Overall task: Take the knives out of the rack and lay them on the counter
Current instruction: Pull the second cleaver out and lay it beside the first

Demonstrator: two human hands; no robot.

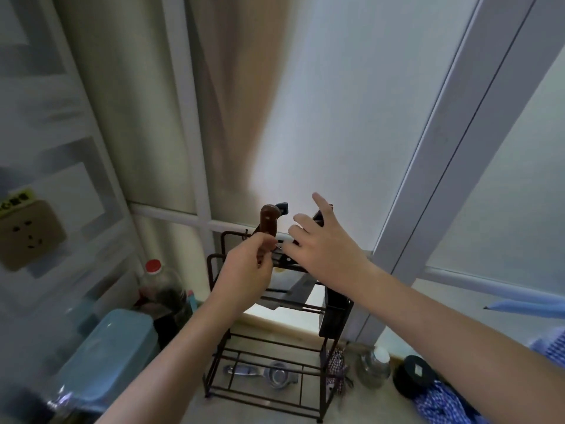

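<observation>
Brown-handled knife (269, 223) upright in black wire rack (269, 347) near counter's (260, 411) back edge. Left hand (247, 270), grip pinched narrow around that handle. Right hand (321, 240), grip spread wide, over black-handled knives (282, 208) just beside.

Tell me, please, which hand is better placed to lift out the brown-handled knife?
Left. The left hand is already on the brown-handled knife in the rack; the right hand is spread open by the black handles.
</observation>
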